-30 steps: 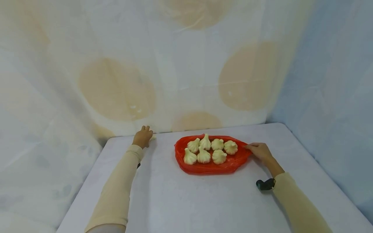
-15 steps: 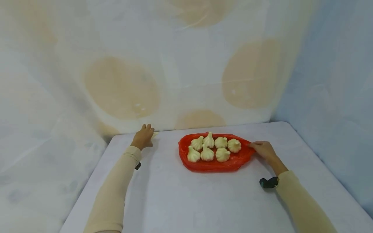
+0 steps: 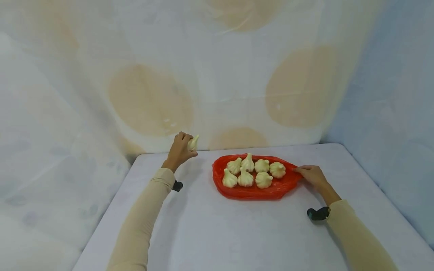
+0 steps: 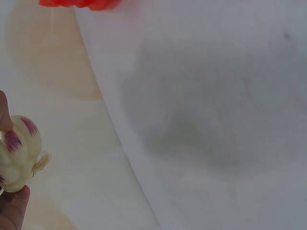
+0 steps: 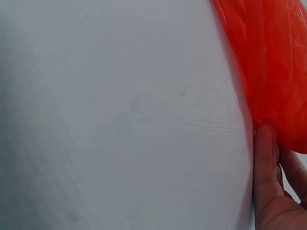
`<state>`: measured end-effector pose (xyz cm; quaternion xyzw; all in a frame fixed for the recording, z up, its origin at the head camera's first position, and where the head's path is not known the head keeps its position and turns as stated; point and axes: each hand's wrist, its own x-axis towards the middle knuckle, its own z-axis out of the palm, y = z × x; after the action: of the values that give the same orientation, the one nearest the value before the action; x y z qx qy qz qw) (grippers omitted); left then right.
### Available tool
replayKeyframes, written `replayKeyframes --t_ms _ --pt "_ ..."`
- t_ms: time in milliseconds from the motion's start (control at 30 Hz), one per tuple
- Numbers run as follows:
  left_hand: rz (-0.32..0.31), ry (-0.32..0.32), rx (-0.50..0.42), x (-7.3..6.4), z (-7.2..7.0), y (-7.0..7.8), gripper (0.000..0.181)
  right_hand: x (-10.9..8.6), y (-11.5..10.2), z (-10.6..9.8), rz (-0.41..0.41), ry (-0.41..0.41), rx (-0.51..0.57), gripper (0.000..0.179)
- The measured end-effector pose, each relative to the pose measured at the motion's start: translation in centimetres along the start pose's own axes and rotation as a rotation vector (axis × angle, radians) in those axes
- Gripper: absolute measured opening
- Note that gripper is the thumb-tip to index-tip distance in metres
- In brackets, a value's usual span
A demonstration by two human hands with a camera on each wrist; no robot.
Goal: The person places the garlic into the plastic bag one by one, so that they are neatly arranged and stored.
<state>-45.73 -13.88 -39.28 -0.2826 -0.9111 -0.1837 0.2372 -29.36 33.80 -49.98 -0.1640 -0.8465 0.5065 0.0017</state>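
My left hand (image 3: 180, 149) pinches a garlic bulb (image 3: 193, 143) above the table's far edge, its stem pointing up and to the right. The left wrist view shows the same garlic bulb (image 4: 19, 153) between thumb and fingers, with purple streaks and a tuft of roots. On the table lies a red plastic bag (image 3: 251, 194), spread low and oval, with several garlic bulbs (image 3: 245, 178) in two rows on it. My right hand (image 3: 313, 176) pinches the bag's right end; in the right wrist view its fingers (image 5: 265, 148) are at the red plastic.
The table (image 3: 237, 233) has a white cover. A pale curtain (image 3: 230, 94) with tan circles hangs right behind the far edge, and a bluish curtain (image 3: 393, 113) lines the right side. Dark wrist cameras (image 3: 318, 214) sit on both wrists.
My left hand has lifted the garlic bulb from the table's far left edge and moved up and to the right. The right hand stays at the bag's end. The head view has shifted slightly.
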Motion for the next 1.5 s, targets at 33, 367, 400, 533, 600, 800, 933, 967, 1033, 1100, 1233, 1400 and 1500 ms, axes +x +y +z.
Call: replayKeyframes --t_ms 33,367,400,533,600,800,933,967,1033,1100,1233,1400,1500 --pt "0.006 0.011 -0.017 0.3 0.0 0.4 0.057 0.0 0.0 0.0 -0.005 -0.001 -0.002 0.063" --pt "0.055 0.030 -0.203 1.5 1.2 5.0 0.066 -0.4 -0.6 -0.3 0.041 -0.023 0.016 0.059" --pt "0.058 0.031 -0.222 1.5 1.3 5.5 0.067 -0.5 -0.6 -0.4 0.044 -0.026 0.020 0.059" --pt "0.060 0.049 -0.303 1.7 2.2 7.0 0.062 -0.8 -0.6 -0.5 0.058 -0.036 0.034 0.060" --pt "0.060 0.061 -0.334 1.8 2.7 7.9 0.059 -0.9 -0.6 -0.5 0.061 -0.036 0.029 0.060" --pt "0.097 0.099 -0.420 2.5 3.9 10.9 0.055 -1.0 -0.6 -0.7 0.056 -0.023 0.019 0.060" --pt "0.123 0.102 -0.480 2.5 4.3 13.3 0.052 -1.0 -0.6 -0.7 0.049 -0.021 0.012 0.059" --pt "0.130 0.094 -0.493 2.5 4.5 13.9 0.052 -1.1 -0.6 -0.8 0.049 -0.020 0.010 0.059" --pt "0.143 0.080 -0.532 2.4 4.7 15.1 0.052 -1.1 -0.6 -0.8 0.047 -0.021 0.007 0.059" --pt "0.153 0.060 -0.564 2.3 5.0 16.2 0.053 -1.2 -0.7 -0.8 0.049 -0.022 0.008 0.059" --pt "0.176 0.040 -0.598 1.9 5.6 18.2 0.055 -1.2 -0.5 -0.9 0.048 -0.020 0.009 0.059" --pt "0.188 -0.002 -0.612 1.5 6.4 20.4 0.054 -1.3 -0.3 -1.0 0.061 -0.012 0.010 0.061" --pt "0.215 -0.039 -0.614 1.3 7.0 21.7 0.053 -1.3 -0.2 -1.0 0.061 -0.002 0.010 0.062"
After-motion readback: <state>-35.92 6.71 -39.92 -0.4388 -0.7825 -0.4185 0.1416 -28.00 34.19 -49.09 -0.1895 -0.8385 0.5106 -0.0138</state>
